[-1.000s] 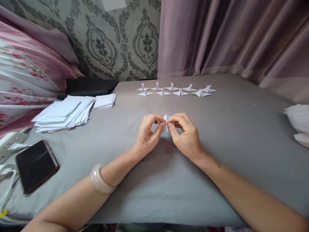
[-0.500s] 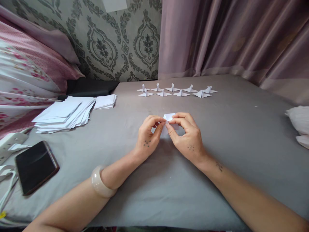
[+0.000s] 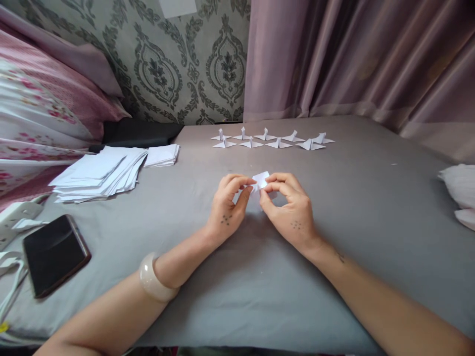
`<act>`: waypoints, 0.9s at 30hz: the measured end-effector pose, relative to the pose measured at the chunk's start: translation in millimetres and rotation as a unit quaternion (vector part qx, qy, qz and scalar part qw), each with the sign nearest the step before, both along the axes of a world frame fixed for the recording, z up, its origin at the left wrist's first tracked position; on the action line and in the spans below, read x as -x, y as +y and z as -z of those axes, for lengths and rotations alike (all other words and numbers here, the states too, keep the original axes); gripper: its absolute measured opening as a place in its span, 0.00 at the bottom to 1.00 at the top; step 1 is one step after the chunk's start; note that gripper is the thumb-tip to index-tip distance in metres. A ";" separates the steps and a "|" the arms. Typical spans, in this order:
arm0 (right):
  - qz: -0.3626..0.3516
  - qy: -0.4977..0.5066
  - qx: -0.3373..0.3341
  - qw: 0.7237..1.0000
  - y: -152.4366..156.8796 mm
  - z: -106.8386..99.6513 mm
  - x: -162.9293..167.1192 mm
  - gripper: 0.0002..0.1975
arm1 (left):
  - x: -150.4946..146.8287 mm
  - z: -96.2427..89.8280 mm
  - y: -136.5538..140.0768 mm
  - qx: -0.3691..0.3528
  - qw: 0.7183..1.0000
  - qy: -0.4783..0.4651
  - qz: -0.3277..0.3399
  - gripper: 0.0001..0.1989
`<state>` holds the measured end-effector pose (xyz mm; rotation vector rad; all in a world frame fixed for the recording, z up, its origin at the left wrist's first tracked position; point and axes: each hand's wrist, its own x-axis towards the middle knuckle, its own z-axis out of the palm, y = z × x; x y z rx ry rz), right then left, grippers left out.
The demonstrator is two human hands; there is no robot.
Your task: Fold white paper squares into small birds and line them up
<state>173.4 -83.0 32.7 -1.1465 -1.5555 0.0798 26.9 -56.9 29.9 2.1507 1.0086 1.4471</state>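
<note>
A small piece of folded white paper (image 3: 261,179) is held just above the table, in the middle of the head view. My left hand (image 3: 230,205) pinches its left side between thumb and forefinger. On the right side, the thumb and fingertips of my right hand (image 3: 290,207) are closed on the same paper. Part of the paper shows below and behind the fingers; its exact folds are hidden. Beyond the hands stand several folded paper cranes (image 3: 278,143) in two rows.
Stacks of white paper sheets (image 3: 98,173) and a smaller paper pile (image 3: 162,155) lie at the left. Nearer are a phone (image 3: 55,254) and a white power strip (image 3: 17,217) with cables. A grey cloth covers the table (image 3: 371,222). White fabric (image 3: 460,188) lies at the right edge.
The upper flap of the folded paper has tilted and shows a different outline. My right fingertips have shifted slightly on it, and my left hand stays almost in place.
</note>
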 end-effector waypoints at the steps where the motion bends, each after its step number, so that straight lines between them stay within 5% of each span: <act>1: -0.008 0.002 0.010 1.000 -0.2 -1.5 -0.9 0.04 | 2.1 -1.8 1.3 -0.012 1.000 0.019 0.001 0.08; 12: -0.082 0.023 0.078 0.993 -3.0 -11.2 -6.8 0.04 | 14.3 -12.5 7.6 -0.091 0.986 0.137 0.017 0.06; 27: -0.091 0.021 0.080 0.992 -2.7 -9.5 -3.9 0.03 | 8.4 -8.8 0.8 -0.068 0.993 0.101 0.000 0.05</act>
